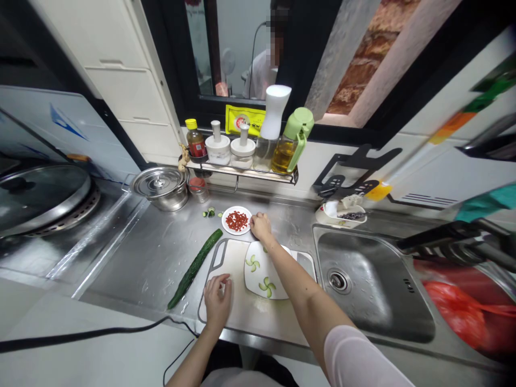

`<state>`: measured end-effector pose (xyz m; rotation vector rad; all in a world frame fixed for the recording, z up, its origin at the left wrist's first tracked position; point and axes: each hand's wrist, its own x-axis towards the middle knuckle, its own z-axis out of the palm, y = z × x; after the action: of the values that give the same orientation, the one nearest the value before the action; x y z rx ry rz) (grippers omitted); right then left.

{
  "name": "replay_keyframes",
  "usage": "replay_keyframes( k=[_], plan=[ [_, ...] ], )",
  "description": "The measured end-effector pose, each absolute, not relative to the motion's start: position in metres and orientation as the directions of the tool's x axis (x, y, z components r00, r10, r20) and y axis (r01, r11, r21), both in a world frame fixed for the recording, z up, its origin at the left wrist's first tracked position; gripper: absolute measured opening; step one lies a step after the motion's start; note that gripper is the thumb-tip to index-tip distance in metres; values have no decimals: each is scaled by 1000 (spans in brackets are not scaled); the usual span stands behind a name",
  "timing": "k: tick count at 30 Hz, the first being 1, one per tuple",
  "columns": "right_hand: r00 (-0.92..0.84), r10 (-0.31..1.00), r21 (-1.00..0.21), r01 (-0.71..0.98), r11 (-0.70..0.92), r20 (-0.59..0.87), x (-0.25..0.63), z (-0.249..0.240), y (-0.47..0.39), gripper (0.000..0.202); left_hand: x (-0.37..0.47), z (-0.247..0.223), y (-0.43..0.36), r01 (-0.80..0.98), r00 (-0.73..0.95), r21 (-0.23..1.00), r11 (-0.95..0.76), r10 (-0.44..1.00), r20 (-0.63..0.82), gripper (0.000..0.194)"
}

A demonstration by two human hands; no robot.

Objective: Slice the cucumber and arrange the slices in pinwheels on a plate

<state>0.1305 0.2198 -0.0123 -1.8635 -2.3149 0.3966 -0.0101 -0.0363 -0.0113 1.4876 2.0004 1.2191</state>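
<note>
My right hand (261, 227) reaches across a white plate and pinches its fingers at the right rim of a small round dish (224, 228). Many small red pieces (237, 220), like goji berries, lie in that dish. What sits between those fingertips is too small to make out. The squarish white plate (252, 282) rests on a cutting board (237, 313) and bears thin green cucumber slices (266, 287) arranged in pinwheels, partly hidden by my right forearm. Loosely curled, my left hand (217, 301) hovers over the board's left part, thumb and finger apart, nothing visible in it. A long cucumber (195, 269) lies left of the board.
Cucumber scraps (210, 212) lie behind the cucumber. A lidded steel pot (161, 188) stands at back left, near a covered pan (44, 193). A shelf (242, 171) holds bottles and jars. The sink (374, 285) is at right, beside a red plastic bag (455, 312).
</note>
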Motion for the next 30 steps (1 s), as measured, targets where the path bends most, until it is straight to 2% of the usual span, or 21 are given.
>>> replay_keyframes(
  k=[5, 9, 15, 19, 25, 30],
  plan=[
    [-217, 973, -299, 936, 183, -85, 127, -11, 224, 20, -8, -9, -37, 582, -375, 810, 75, 908, 185, 22],
    [-192, 979, -372, 916, 152, -73, 130, -7, 220, 18, -7, -9, -36, 579, -369, 812, 65, 910, 191, 22],
    [-158, 985, -565, 808, 166, 64, 153, 9, 195, 11, 4, -8, -32, 597, -344, 802, 39, 915, 212, 23],
    [-153, 972, -636, 736, 232, 178, 173, 26, 173, 8, 19, -4, -27, 595, -308, 804, 3, 924, 225, 23],
    [-123, 965, -635, 733, 245, 230, 204, 54, 137, 10, 39, 7, -14, 586, -231, 809, -31, 951, 204, 23],
    [-50, 978, -619, 767, 167, 202, 236, 53, 100, 11, 53, 21, -2, 646, -174, 763, 25, 978, 116, 20]
  ],
)
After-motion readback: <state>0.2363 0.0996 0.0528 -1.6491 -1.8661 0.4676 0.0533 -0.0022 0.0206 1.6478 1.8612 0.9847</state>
